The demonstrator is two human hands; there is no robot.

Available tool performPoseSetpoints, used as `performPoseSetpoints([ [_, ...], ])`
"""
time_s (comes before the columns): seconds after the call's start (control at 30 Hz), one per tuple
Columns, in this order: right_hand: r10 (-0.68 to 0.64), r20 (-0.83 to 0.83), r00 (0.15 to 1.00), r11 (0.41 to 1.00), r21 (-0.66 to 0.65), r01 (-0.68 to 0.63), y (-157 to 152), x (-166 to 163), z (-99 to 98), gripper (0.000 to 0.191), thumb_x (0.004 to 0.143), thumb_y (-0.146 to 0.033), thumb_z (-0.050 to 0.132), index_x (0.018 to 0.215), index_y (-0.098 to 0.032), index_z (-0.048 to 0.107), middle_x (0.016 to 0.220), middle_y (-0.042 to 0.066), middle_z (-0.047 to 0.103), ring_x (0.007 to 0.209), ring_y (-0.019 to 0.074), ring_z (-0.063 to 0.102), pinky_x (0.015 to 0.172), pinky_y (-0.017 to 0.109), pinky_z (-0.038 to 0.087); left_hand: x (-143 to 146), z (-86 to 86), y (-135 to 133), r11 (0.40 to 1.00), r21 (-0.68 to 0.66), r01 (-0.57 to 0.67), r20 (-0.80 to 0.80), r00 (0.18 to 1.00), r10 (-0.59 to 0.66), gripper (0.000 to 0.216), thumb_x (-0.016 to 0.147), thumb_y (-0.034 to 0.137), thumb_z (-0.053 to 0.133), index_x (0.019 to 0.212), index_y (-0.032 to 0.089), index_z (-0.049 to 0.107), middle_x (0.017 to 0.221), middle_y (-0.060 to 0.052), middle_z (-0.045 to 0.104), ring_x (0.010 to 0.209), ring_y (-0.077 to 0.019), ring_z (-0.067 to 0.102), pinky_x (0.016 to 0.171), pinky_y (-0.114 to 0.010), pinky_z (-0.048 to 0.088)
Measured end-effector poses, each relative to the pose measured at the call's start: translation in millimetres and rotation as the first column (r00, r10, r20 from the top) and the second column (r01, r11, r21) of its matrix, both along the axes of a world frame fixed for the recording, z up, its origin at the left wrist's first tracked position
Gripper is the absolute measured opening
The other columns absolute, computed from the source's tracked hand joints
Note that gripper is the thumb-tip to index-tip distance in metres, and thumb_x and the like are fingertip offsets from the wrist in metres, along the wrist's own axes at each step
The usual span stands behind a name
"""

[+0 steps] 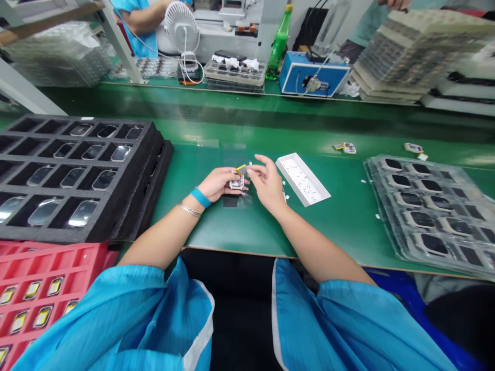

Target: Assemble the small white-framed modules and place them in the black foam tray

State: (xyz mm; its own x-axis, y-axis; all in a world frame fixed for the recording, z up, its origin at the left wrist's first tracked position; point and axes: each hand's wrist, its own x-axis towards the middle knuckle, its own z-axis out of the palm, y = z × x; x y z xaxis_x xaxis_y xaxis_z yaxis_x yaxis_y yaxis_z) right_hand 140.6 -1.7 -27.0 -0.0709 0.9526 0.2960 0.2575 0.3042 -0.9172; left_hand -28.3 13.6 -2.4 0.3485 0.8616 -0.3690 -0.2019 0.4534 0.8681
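My left hand (216, 184) grips a small white electronic part (236, 183) between thumb and fingers, above the green mat (185, 226). A yellow tab (241, 169) sticks out from that part. My right hand (268, 185) is just right of it, with thumb and forefinger apart and the thumb tip close to the tab. I cannot tell whether they touch it. A shallow white tray (302, 179) lies to the right of my right hand, holding tiny dark-marked pieces.
A black foam tray (77, 175) of glossy device parts is stacked at left, above a red tray (38, 293). Clear blister trays (425, 216) lie at right. Beyond the bench are a co-worker's blue sleeve (143, 26), a fan (181, 26), and a blue machine (314, 74).
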Motion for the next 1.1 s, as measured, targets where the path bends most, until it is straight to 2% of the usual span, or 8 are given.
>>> performPoseSetpoints([
  [0.07, 0.022, 0.153, 0.988, 0.999, -0.040, -0.016, -0.4, -1.2, -5.2, 0.033, 0.089, -0.032, 0.059, 0.120, -0.023, 0.058, 0.116, 0.009, 0.067, 0.103, 0.0227, 0.064, 0.093, 0.041, 0.051, -11.4, 2.6, 6.4, 0.998, -0.006, -0.057, -0.001, 0.998, 0.057, 0.016, 0.074, 0.008, 0.062, 0.089, 0.010, 0.066, 0.081, -0.010, 0.074, 0.067, -0.0194, 0.072, 0.062, -0.030, 0.060],
  [0.13, 0.106, 0.422, 0.900, 0.994, -0.049, -0.094, -0.6, -2.3, -9.8, 0.025, 0.085, -0.027, 0.065, 0.109, -0.020, 0.065, 0.126, 0.013, 0.064, 0.118, 0.0288, 0.056, 0.103, 0.050, 0.043, -23.3, 4.8, 11.8, 0.999, -0.020, -0.049, 0.013, 0.999, 0.049, 0.019, 0.073, 0.008, 0.063, 0.091, 0.010, 0.067, 0.082, -0.012, 0.074, 0.070, -0.0207, 0.072, 0.065, -0.033, 0.061],
  [0.2, 0.152, 0.611, 0.777, 0.986, -0.043, -0.160, 0.6, -3.4, -13.1, 0.025, 0.084, -0.021, 0.065, 0.110, -0.019, 0.068, 0.137, 0.013, 0.058, 0.129, 0.0324, 0.047, 0.110, 0.055, 0.034, -31.5, 5.8, 14.8, 0.997, -0.049, 0.055, 0.029, 0.998, -0.054, 0.021, 0.071, 0.008, 0.065, 0.092, 0.009, 0.067, 0.083, -0.013, 0.075, 0.074, -0.0217, 0.073, 0.070, -0.036, 0.061],
  [0.27, 0.133, 0.674, 0.727, 0.985, -0.008, -0.173, 2.5, -3.9, -14.5, 0.029, 0.087, -0.018, 0.061, 0.115, -0.021, 0.068, 0.143, 0.011, 0.053, 0.133, 0.0320, 0.042, 0.113, 0.055, 0.031, -34.5, 5.6, 15.2, 0.982, -0.070, 0.176, 0.027, 0.984, -0.174, 0.022, 0.070, 0.008, 0.067, 0.092, 0.009, 0.068, 0.083, -0.013, 0.075, 0.077, -0.0223, 0.072, 0.072, -0.038, 0.061],
  [0.5, 0.133, 0.672, 0.729, 0.985, -0.008, -0.172, -7.9, -2.7, -8.4, 0.009, 0.084, -0.021, 0.065, 0.085, -0.020, 0.074, 0.117, 0.010, 0.065, 0.112, 0.0289, 0.052, 0.103, 0.049, 0.041, -30.6, 2.3, 14.4, 0.959, -0.097, 0.266, -0.002, 0.964, -0.268, 0.024, 0.069, 0.010, 0.071, 0.092, 0.011, 0.069, 0.086, -0.014, 0.075, 0.079, -0.0236, 0.072, 0.071, -0.039, 0.060],
  [0.77, 0.109, 0.609, 0.786, 0.993, -0.030, -0.114, -8.9, -8.6, -12.7, 0.004, 0.079, -0.019, 0.070, 0.077, -0.021, 0.074, 0.105, 0.008, 0.064, 0.099, 0.0253, 0.055, 0.097, 0.048, 0.044, -30.6, 2.3, 14.7, 0.967, -0.097, 0.235, 0.023, 0.972, -0.234, 0.025, 0.069, 0.010, 0.073, 0.093, 0.010, 0.068, 0.088, -0.015, 0.075, 0.079, -0.0243, 0.072, 0.077, -0.044, 0.059],
  [0.9, 0.112, 0.634, 0.765, 0.994, -0.082, -0.077, -7.9, -13.5, -12.5, 0.006, 0.081, -0.018, 0.069, 0.076, -0.019, 0.072, 0.105, 0.009, 0.061, 0.101, 0.0258, 0.053, 0.098, 0.047, 0.042, -30.2, 3.3, 14.2, 0.963, -0.112, 0.244, 0.014, 0.970, -0.244, 0.025, 0.068, 0.009, 0.072, 0.093, 0.011, 0.068, 0.086, -0.014, 0.075, 0.077, -0.0233, 0.072, 0.074, -0.041, 0.060],
  [1.1, 0.255, 0.643, 0.722, 0.967, -0.189, -0.173, -9.1, -8.8, -2.0, 0.010, 0.088, -0.018, 0.059, 0.081, -0.018, 0.067, 0.109, 0.010, 0.058, 0.108, 0.0269, 0.050, 0.097, 0.047, 0.041, -30.3, 3.7, 14.5, 0.966, -0.123, 0.225, 0.016, 0.974, -0.225, 0.023, 0.069, 0.009, 0.068, 0.093, 0.012, 0.068, 0.084, -0.013, 0.074, 0.077, -0.0222, 0.072, 0.070, -0.038, 0.061],
])
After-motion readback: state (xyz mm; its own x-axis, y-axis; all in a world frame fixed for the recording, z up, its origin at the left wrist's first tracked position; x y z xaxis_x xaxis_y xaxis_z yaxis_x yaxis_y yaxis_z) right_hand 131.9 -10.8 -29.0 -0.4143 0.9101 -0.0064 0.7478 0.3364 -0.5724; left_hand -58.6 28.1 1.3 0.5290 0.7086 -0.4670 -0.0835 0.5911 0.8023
